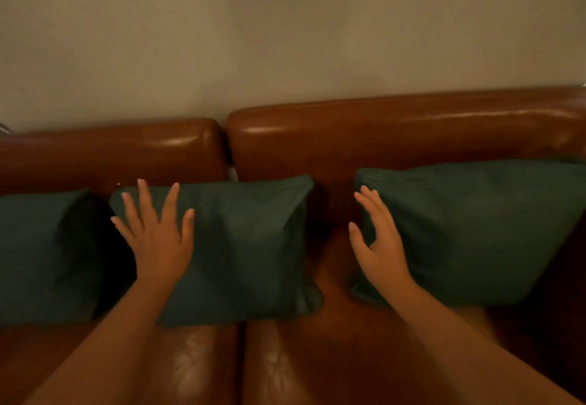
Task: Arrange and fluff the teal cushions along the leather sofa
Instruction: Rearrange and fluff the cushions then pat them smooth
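Three cushions propped against sofa (380,138) back. Left hand (158,240) splayed flat on middle cushion (247,246), likely patting; right hand (379,246) open, edging right cushion (475,230), likely nudging. Left cushion (41,255) untouched.

Three teal cushions (241,246), two hands (158,243), one leather sofa (396,138) with two back sections.

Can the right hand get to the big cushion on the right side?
Probably yes. The right hand is open beside the right cushion, by its left edge, with nothing between them.
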A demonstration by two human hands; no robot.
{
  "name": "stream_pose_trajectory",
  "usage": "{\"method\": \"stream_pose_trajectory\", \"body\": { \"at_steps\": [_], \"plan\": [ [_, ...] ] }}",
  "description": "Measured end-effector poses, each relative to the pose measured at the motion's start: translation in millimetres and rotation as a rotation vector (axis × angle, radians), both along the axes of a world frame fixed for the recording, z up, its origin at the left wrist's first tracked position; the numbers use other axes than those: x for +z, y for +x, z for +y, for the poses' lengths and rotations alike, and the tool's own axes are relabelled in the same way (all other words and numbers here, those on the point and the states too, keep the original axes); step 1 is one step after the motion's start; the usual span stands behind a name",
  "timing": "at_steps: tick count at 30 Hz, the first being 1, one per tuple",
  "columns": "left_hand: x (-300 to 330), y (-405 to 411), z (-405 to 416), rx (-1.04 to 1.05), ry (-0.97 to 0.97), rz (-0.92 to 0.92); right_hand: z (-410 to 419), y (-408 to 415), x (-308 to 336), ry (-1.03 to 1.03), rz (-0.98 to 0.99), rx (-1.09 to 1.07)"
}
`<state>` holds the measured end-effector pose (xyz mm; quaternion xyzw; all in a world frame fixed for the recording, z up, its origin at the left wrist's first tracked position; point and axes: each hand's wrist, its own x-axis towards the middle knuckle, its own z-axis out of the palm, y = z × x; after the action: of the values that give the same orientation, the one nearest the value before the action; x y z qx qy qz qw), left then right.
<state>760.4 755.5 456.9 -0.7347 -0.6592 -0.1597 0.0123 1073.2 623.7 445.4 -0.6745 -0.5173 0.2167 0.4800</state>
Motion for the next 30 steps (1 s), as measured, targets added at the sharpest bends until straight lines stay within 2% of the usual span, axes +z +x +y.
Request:
{"method": "stream_pose_trajectory", "body": {
  "at_steps": [4, 9, 10, 14, 17, 19, 23, 30],
  "plan": [
    [-9.8, -70.2, 16.1, 0.145, -0.085, -0.036, 28.4, -40.8, -21.3, -0.171, 0.112, -0.054],
    [-33.3, -110.8, 35.7, 0.26, -0.249, -0.176, 66.1, -61.5, -33.0, -0.358, 0.36, -0.02],
    [-38.5, -117.3, 38.8, 0.28, -0.286, -0.254, 73.2, -63.4, -34.4, -0.386, 0.421, -0.012],
    [-51.2, -125.7, 45.3, 0.389, -0.426, -0.79, 92.2, -63.5, -44.3, -0.415, 0.596, -0.04],
    [-55.3, -123.9, 53.1, 0.386, -0.495, -1.082, 99.0, -62.9, -55.4, -0.324, 0.676, -0.085],
    [-58.3, -123.6, 62.8, 0.36, -0.485, -1.211, 103.7, -63.4, -61.2, -0.266, 0.711, -0.143],
    [-66.8, -130.7, 86.8, 0.363, -0.359, -1.236, 120.6, -63.4, -68.7, -0.216, 0.709, -0.364],
    [-66.5, -130.7, 108.5, 0.455, -0.185, -1.28, 145.0, -76.2, -66.9, -0.107, 0.715, -0.623]
  ]
}}
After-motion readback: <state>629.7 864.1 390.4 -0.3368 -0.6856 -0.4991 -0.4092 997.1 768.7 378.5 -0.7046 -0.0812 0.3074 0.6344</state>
